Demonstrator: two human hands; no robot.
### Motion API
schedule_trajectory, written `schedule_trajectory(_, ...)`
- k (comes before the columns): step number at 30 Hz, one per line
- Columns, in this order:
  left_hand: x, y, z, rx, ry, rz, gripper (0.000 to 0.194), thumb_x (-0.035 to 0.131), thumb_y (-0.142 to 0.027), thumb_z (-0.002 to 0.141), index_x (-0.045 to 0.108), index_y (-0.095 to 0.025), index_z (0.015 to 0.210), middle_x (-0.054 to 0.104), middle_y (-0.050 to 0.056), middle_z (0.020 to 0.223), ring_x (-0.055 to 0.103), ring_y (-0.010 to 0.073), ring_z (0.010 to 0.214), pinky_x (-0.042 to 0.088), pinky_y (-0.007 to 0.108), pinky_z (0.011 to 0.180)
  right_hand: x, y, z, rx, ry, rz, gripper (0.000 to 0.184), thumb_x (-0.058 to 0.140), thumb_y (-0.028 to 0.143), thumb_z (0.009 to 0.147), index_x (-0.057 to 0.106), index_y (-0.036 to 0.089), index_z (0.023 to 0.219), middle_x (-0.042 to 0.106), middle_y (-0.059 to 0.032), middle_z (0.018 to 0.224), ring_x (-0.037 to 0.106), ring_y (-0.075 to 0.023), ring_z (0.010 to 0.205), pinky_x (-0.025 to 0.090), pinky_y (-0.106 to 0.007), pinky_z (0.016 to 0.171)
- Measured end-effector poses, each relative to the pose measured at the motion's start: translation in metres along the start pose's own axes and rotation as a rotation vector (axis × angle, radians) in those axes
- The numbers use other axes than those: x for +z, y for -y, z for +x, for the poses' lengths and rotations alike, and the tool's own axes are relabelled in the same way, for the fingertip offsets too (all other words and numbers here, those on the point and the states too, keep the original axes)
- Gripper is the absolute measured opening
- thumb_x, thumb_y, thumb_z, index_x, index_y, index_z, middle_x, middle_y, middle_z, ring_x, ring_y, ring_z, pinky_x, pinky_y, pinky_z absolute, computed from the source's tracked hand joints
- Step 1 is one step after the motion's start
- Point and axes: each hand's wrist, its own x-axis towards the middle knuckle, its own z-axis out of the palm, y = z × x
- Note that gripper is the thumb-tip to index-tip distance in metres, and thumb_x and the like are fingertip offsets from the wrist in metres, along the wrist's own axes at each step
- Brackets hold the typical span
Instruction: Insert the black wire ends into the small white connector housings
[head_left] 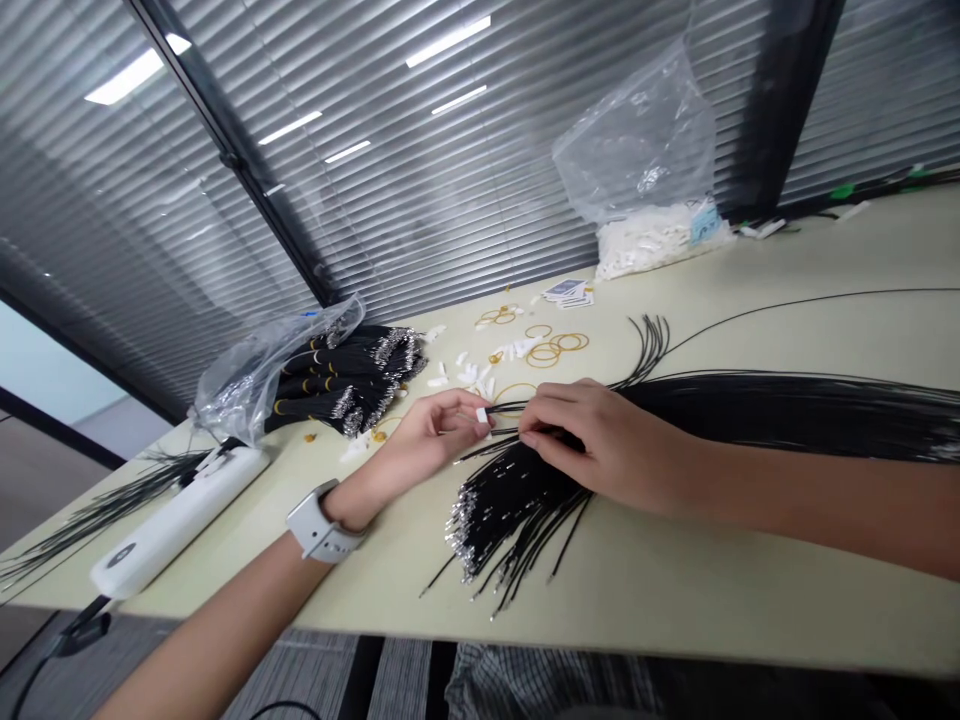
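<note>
My left hand (435, 430), with a grey watch on its wrist, pinches a small white connector housing (482, 414) between thumb and fingertips. Just to its right, my right hand (577, 430) has its fingers closed on a few thin black wires (508, 407) that point toward the housing. Whether a wire end sits inside the housing is too small to tell. Beneath my right hand lies a thick bundle of black wires (517, 500), its silvery crimped tips fanned out toward the left. The rest of the bundle runs off to the right.
Yellow rubber bands (555, 348) and loose white housings (476, 375) lie behind my hands. Banded wire bundles (337, 385) rest in a clear bag on the left, near a white power strip (180, 520). A bag of white parts (652, 240) stands against the blinds.
</note>
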Motion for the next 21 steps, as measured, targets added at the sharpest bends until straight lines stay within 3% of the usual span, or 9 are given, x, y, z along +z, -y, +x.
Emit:
schedule_trajectory(9,-0.005,0.003,0.003,-0.042,-0.061,-0.198,0.022,0.069,-0.014,0.070,0.058,-0.011,0.089,0.059,0.001,0.079,0.054,0.0063,0.071,0.042,0.017,0.068,-0.001,-0.008,0.003,0.132,-0.028,-0.084,0.021,0.042,0.024,0.089,0.054,0.014,0.075,0.056,-0.0016,0.073,0.047,-0.0111,0.067,0.034,-0.029,0.069)
schedule_trajectory(15,-0.007,0.004,0.003,-0.069,-0.060,-0.282,0.023,0.069,-0.012,0.070,0.058,-0.012,0.090,0.062,0.003,0.083,0.058,0.0080,0.076,0.045,0.018,0.073,0.001,-0.015,0.001,0.154,-0.081,-0.108,0.013,0.048,0.020,0.082,0.054,0.015,0.072,0.054,0.0009,0.065,0.044,-0.0089,0.058,0.033,-0.026,0.062)
schedule_trajectory(21,-0.007,0.004,0.003,-0.092,-0.072,-0.299,0.020,0.068,-0.009,0.070,0.058,-0.011,0.087,0.063,0.004,0.084,0.059,0.0079,0.077,0.046,0.019,0.076,0.004,-0.013,-0.001,0.144,-0.101,-0.112,0.011,0.048,0.018,0.080,0.052,0.015,0.070,0.055,0.0009,0.065,0.043,-0.0087,0.058,0.033,-0.027,0.066)
